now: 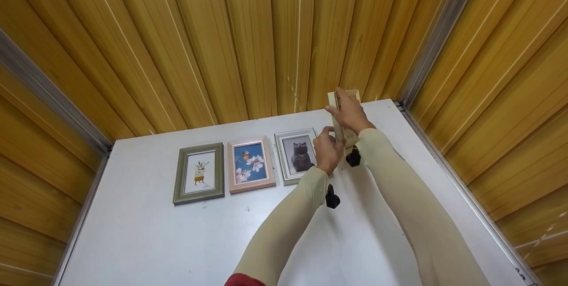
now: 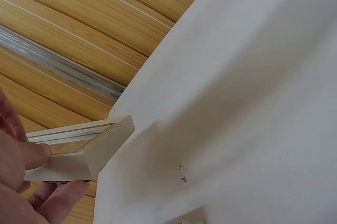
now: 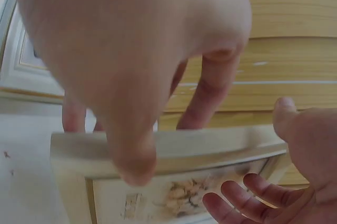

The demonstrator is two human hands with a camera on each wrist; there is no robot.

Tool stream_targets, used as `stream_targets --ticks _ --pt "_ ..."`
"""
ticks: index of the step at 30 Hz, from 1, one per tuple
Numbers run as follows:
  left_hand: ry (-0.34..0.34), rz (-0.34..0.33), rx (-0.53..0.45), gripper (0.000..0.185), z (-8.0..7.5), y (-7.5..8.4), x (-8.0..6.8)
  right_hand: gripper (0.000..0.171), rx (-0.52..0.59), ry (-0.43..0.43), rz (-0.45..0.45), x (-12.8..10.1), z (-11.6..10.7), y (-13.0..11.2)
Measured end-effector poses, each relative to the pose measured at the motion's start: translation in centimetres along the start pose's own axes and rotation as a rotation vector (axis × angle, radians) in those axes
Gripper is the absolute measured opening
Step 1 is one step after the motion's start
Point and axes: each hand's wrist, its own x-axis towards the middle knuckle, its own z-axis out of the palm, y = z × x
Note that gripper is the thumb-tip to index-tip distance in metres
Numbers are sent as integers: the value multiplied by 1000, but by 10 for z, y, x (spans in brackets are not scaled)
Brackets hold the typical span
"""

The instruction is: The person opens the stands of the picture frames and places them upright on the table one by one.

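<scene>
I have both hands on a cream picture frame [image 1: 343, 117], lifted off the white table [image 1: 155, 241] near its far right corner. My right hand [image 1: 350, 113] curls over the top edge, thumb in front; my left hand [image 1: 328, 149] grips the lower end, fingers bent round it. Three framed pictures lie flat in a row just left: green frame [image 1: 199, 173], pink frame [image 1: 250, 164], silver cat frame [image 1: 296, 154].

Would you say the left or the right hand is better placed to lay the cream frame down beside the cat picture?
Probably the right hand: it grips the cream frame near its top, while the left hand holds its lower edge next to the cat picture.
</scene>
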Motion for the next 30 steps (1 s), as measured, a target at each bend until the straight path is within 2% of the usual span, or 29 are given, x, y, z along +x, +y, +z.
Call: stream_targets --ticks 5,12,20,30 --pt "6 -12 -4 33 -1 -1 -2 74 -14 26 0 0 7 -6" --pt "44 21 34 32 -3 -4 -3 70 -35 59 -16 1 15 -7" --pt "42 49 26 34 0 -6 -6 68 -27 110 -58 1 19 -2" --pt "48 46 36 33 1 -7 -7 66 -13 103 -56 1 21 -1"
